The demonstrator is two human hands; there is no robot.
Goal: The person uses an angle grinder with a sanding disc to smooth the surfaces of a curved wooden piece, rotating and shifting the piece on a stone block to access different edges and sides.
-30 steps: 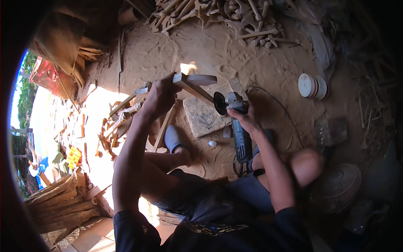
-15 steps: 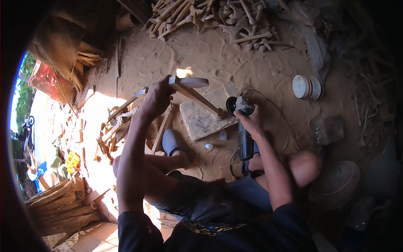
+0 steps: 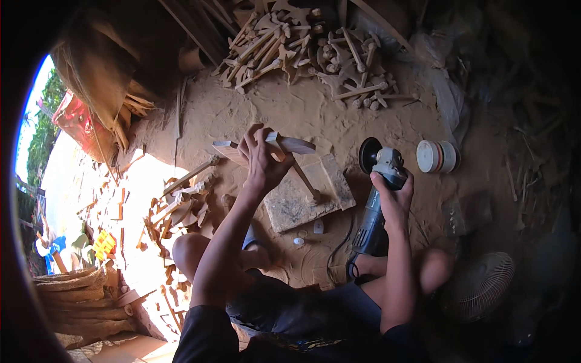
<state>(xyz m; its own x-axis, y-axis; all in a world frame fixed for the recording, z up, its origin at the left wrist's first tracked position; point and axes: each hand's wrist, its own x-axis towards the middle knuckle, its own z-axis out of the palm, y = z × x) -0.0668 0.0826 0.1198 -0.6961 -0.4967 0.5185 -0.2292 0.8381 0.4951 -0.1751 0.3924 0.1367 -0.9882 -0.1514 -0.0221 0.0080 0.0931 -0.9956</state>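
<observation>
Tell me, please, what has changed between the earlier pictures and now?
The right hand has drawn the angle grinder rightward, away from the wooden piece; a second ago its disc sat close beside the wood. The left hand keeps its grip on the piece over the stone slab. Nothing was let go.

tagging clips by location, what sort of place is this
Likely a small woodcarving workshop with a dirt floor: sawdust ground, a pile of carved wooden pieces, an angle grinder in the right hand.
</observation>
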